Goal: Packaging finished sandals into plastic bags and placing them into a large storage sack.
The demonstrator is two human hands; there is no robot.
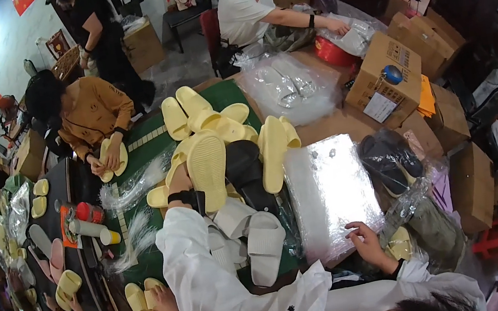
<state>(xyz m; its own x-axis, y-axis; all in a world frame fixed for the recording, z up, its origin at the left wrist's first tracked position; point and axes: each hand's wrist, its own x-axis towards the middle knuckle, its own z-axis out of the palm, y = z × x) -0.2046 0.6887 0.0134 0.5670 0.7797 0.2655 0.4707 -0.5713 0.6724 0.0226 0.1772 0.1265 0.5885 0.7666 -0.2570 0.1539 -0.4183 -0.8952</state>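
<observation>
White sleeves (196,253) come in by a green mat (227,95). A shiny stack of clear plastic (331,191) lies to the right. Gray slippers (266,248) lie between the sleeves. One yellow slipper (209,170) stands up, sole showing, at the left hand (179,179); its fingers are hidden, so I cannot tell their grip. The right hand (369,246) is loosely open and empty, near the plastic.

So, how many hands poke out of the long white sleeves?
2: the left hand, partly hidden behind a yellow slipper; the right hand, by the shiny plastic packaging.
</observation>
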